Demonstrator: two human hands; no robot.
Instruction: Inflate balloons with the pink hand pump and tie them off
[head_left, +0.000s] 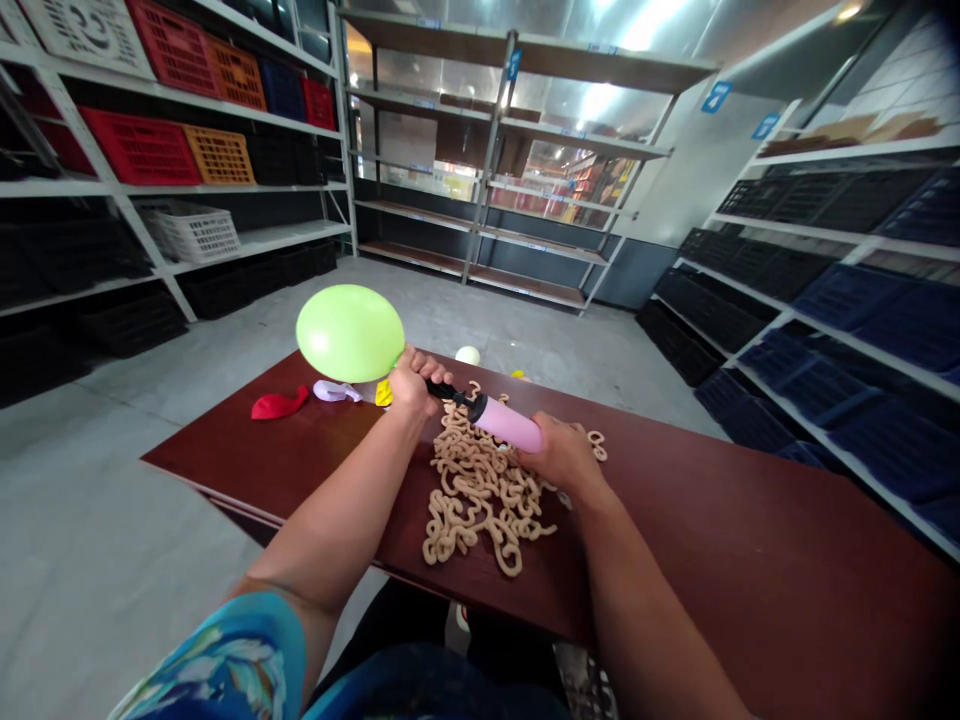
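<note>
- Tall storage shelves (600, 68) ring a gray-floored room, some stacked with plastic crates (139, 145) in red, orange, black and blue.
- Dark red-brown table (720, 510) stretches across the foreground, its near edge close to the person.
- Tan, curling strands (480, 470) lie heaped between the table's near and far edges.
- Inflated green balloon (350, 333) floats above the far-left corner, its neck at the left hand.
- Pink hand pump (510, 424) with black fittings is held over the heap, tilted down toward the right.
- Two hands at work: the left hand (414, 382) closes around the pump's black end; the right hand (559, 450) grips the pink barrel.
- Limp red (280, 404), lilac (335, 391) and yellow balloons (383, 393) rest near the far-left corner.
</note>
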